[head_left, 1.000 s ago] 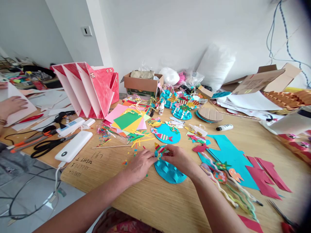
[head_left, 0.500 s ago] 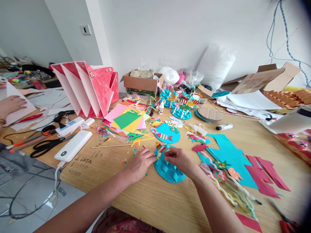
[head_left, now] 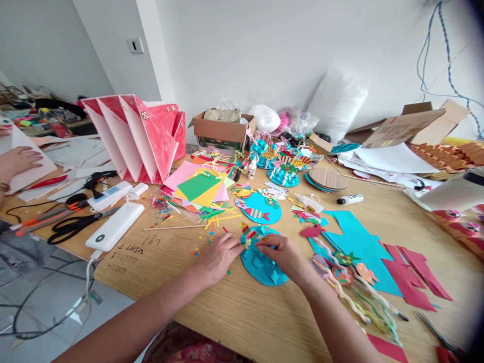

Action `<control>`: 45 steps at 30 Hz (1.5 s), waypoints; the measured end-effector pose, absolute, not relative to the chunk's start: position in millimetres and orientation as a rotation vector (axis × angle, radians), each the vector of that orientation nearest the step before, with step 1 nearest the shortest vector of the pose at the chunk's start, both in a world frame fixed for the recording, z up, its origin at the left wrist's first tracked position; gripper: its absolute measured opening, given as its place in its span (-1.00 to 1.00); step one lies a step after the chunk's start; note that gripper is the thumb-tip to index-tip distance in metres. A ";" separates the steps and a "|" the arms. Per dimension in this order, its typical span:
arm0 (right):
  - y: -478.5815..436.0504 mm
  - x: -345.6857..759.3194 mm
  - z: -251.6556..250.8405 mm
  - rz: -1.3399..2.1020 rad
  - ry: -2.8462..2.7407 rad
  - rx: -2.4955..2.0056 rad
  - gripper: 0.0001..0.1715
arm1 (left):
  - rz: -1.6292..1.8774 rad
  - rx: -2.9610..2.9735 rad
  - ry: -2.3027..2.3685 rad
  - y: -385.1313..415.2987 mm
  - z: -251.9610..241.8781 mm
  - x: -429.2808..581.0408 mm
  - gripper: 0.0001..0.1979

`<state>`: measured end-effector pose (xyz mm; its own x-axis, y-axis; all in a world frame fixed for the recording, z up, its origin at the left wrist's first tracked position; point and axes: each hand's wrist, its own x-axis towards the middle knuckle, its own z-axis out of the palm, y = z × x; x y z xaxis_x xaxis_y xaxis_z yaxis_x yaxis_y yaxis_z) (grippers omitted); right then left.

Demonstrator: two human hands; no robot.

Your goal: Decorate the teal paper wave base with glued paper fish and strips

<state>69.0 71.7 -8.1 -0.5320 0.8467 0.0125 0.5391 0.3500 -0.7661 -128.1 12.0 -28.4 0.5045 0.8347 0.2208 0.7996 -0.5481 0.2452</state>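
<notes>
A round blue paper disc (head_left: 260, 272) with raised blue paper loops lies on the table in front of me. My left hand (head_left: 219, 257) has its fingers together and pressed at the disc's left edge, against a pale yellow curled strip (head_left: 248, 243). A striped red, green and yellow paper fish (head_left: 249, 232) stands on the disc's far side. My right hand (head_left: 282, 252) is closed in a pinch over the disc; its fingers mostly hide what they hold. Just beyond lies a flat blue disc (head_left: 262, 214) with a pink striped paper fish (head_left: 256, 214) on it.
Blue paper sheets (head_left: 359, 252), wavy strips and red scraps (head_left: 408, 285) lie right. A glue bottle (head_left: 309, 202) and decorated discs (head_left: 283, 176) stand farther back. Coloured paper (head_left: 194, 185), black scissors (head_left: 71, 227) and a white power bank (head_left: 115, 227) are left. Another person's hand (head_left: 24, 161) rests on paper.
My right hand's fingers have shifted very slightly over the disc, hiding more of the small piece there. The left hand stays at the disc's edge. The view has moved a little.
</notes>
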 end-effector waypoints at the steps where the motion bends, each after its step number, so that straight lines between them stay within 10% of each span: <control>1: 70.7 70.6 -7.9 0.954 -2.230 -1.199 -0.80 | 0.479 2.627 1.435 12.0 -28.3 -127.9 -0.65; 12: 53.8 58.4 -2.9 0.319 -2.593 -1.110 -0.71 | 0.418 2.651 1.466 13.0 -28.2 -125.9 -0.69; 45: 55.8 45.3 -7.8 0.357 -2.690 -1.300 -0.61 | 0.325 2.648 1.595 15.8 -19.7 -117.5 -0.83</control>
